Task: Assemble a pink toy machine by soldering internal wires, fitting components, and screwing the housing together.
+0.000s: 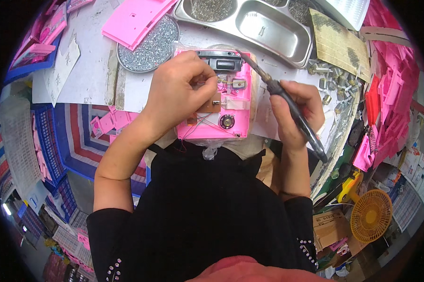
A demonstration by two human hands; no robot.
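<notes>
A pink plastic casing (242, 127) lies before me on the table, inner side up. It holds a black part (223, 63) at the far edge, a small metal motor (239, 83), a brown circuit board (213, 103), a round speaker (227, 121) and thin wires. My left hand (181, 87) is closed in a pinch over the casing's left half; what its fingertips hold is hidden. My right hand (299, 110) grips the black handle of a soldering iron (292, 105), to the casing's right. The iron's dark shaft points to the far left, its tip over the casing's far right corner.
A round bowl of screws (173, 41) with pink panels (135, 19) over it stands far left. A metal compartment tray (242, 30) is at the back. Small metal motors (332, 84) lie right, beside brown card (341, 44) and pink parts (389, 94). A yellow fan (371, 216) stands lower right.
</notes>
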